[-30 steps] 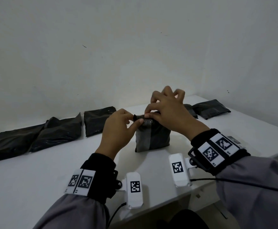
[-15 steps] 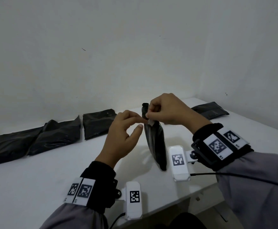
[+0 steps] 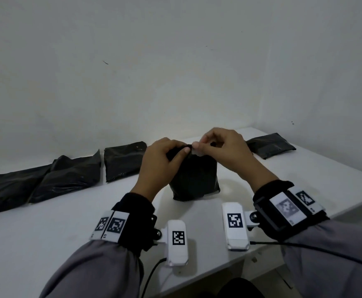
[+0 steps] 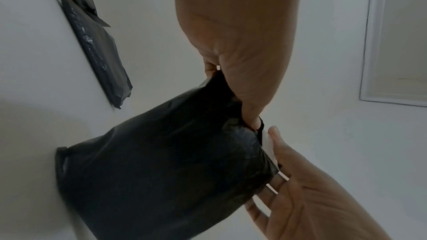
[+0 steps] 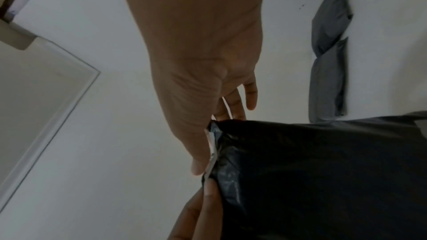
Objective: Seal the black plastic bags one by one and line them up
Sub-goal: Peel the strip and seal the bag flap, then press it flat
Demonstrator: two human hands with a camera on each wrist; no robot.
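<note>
A filled black plastic bag (image 3: 194, 179) stands upright on the white table (image 3: 46, 233) in front of me. My left hand (image 3: 181, 149) pinches the left end of its gathered top edge. My right hand (image 3: 199, 145) pinches a white strip (image 3: 197, 152) at the bag's mouth, thumb in front and fingers behind. The left wrist view shows the bag (image 4: 161, 161), the strip (image 4: 268, 143) and the thumb of my left hand (image 4: 251, 116) on the top edge. In the right wrist view the strip (image 5: 211, 152) lies under my right thumb against the bag (image 5: 312, 171).
Three black bags lie in a row along the back wall to the left (image 3: 8, 188), (image 3: 68, 177), (image 3: 124, 160). Another black bag (image 3: 270, 147) lies at the back right near the wall corner. The table's front edge runs just under my wrists.
Half a second ago the bag hung edge-on from my right hand, lifted off the table. It now stands broad side toward me, and my left hand has taken hold of its top again.
</note>
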